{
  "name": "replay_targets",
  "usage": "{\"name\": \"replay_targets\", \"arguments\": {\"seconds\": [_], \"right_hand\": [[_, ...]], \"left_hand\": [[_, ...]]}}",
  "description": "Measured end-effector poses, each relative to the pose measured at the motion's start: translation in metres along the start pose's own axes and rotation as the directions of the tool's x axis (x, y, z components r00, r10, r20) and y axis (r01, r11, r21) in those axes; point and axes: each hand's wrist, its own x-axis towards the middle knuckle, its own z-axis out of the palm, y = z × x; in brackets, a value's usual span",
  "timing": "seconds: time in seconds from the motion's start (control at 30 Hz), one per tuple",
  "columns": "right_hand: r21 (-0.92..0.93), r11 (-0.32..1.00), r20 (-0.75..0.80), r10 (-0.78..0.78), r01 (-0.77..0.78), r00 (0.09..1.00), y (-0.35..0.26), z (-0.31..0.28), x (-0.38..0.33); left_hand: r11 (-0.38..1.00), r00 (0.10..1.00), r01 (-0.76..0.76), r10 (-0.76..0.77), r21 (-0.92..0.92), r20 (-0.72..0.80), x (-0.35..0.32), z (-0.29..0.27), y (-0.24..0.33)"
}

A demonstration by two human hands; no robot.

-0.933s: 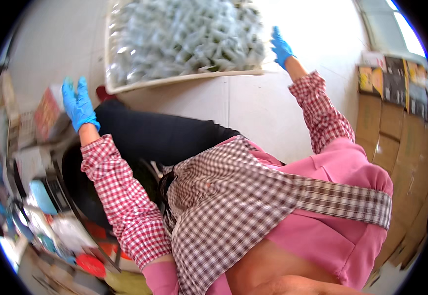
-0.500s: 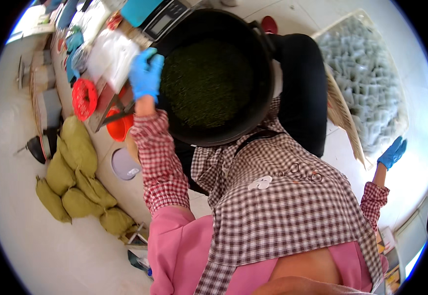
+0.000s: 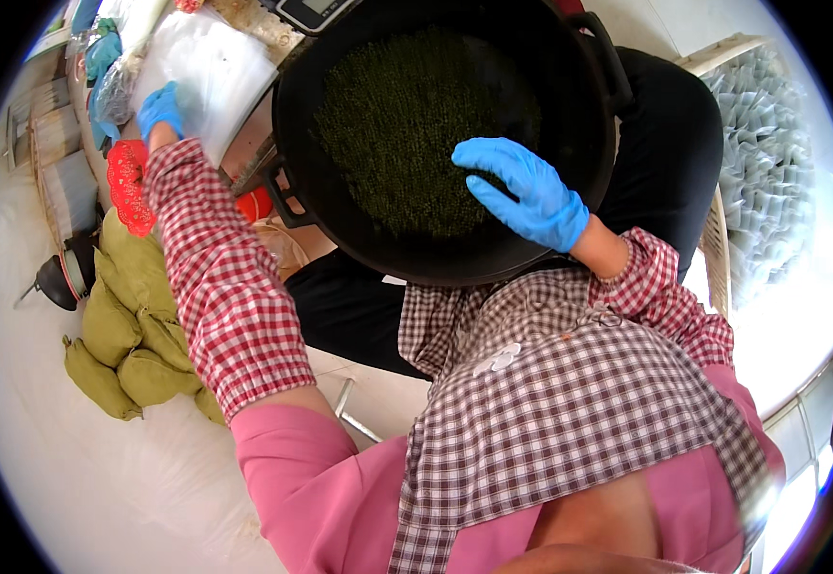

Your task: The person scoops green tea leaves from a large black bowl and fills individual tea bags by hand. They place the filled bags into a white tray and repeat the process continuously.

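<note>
A wide black pan with side handles rests at my lap, its bottom covered by dark green, fine loose material like tea leaves. My right hand, in a blue glove, hovers over the near right part of the pan. Its fingers are stretched out with the thumb apart, and nothing is held. To the left, my blue-gloved left hand is at the left edge of a stack of clear plastic bags. Its fingers look bunched together; whatever may be between them is hidden.
A scale stands beyond the pan's far left rim. At the right, a pale crate holds many filled clear packets. Olive-green sacks lie piled at the left, below a red lace-edged basket.
My left hand has moved left from the pan's rim to the plastic bags. My right hand has come from beside the crate to above the pan. The view has shifted.
</note>
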Motion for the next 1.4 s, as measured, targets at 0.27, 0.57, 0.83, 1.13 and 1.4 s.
{"name": "replay_targets", "arguments": {"seconds": [0.27,0.57,0.83,1.13,1.4], "right_hand": [[0.433,0.872,-0.126,0.307,-0.226,0.943,0.01,0.012,-0.014],[-0.095,0.856,0.172,0.517,-0.508,0.838,0.003,0.019,-0.051],[-0.158,0.913,0.093,0.392,-0.375,0.915,0.014,0.024,-0.058],[-0.676,0.726,0.264,0.396,-0.123,0.879,0.014,0.031,-0.058],[-0.413,0.892,0.445,0.373,-0.183,0.815,-0.001,0.018,-0.045]], "left_hand": [[0.205,0.964,-0.186,0.229,-0.961,-0.138,-0.287,-0.052,0.168],[-0.121,0.909,0.373,0.246,-0.92,0.336,-0.456,0.033,0.232],[-0.28,0.831,0.551,0.264,-0.786,0.489,-0.493,0.04,0.24],[0.717,0.971,-0.212,0.233,-0.665,-0.058,-0.474,0.022,0.241],[0.883,0.919,-0.236,0.338,-0.405,0.203,-0.438,0.029,0.236]]}}
